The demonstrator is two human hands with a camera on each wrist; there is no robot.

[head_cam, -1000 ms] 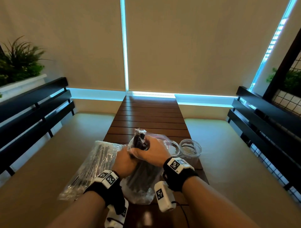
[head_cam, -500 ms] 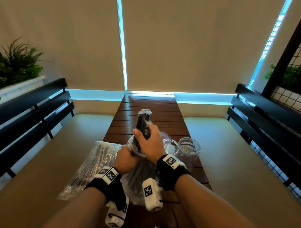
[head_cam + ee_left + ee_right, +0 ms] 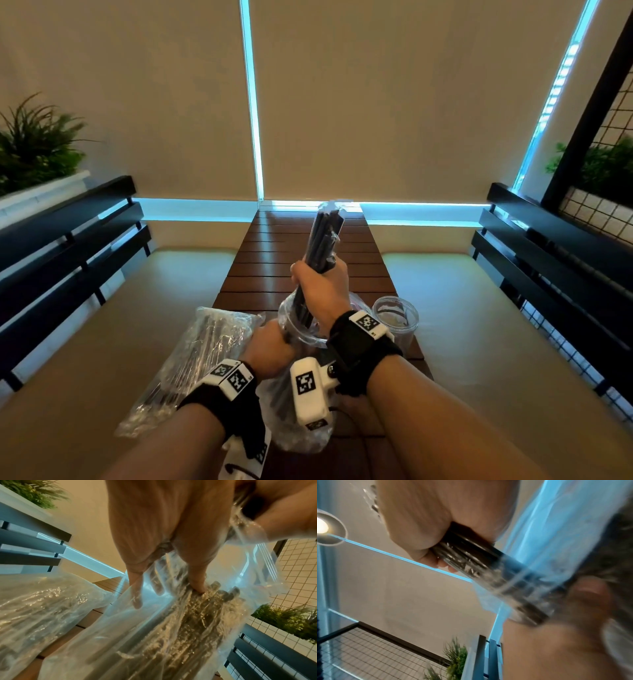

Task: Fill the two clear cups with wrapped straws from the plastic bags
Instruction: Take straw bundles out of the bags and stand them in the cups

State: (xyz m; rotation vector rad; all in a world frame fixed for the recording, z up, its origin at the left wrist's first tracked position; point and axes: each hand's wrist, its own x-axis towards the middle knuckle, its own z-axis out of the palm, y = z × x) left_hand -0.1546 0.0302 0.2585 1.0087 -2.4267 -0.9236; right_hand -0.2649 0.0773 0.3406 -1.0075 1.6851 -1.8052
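My right hand [image 3: 320, 284] grips a bundle of black wrapped straws [image 3: 323, 236] and holds it upright, its lower ends still inside the mouth of a clear plastic bag [image 3: 298, 421]. In the right wrist view the straw bundle [image 3: 471, 561] runs out of my fist into the bag. My left hand [image 3: 270, 349] holds that bag's mouth; in the left wrist view its fingers [image 3: 197, 580] press the bag [image 3: 154, 635] over dark straws. A second plastic bag [image 3: 202, 356] of straws lies to the left. One clear cup [image 3: 397, 317] stands right of my right wrist; the other is hidden.
The narrow brown slatted table [image 3: 308, 246] runs away from me between two beige cushioned seats [image 3: 472, 325]. Black benches' backrests [image 3: 61, 240] line both sides. Plants [image 3: 30, 144] stand at the far left and far right.
My right hand has risen, drawing the black straw bundle up and out of the bag. My left hand has stayed at the bag's mouth.
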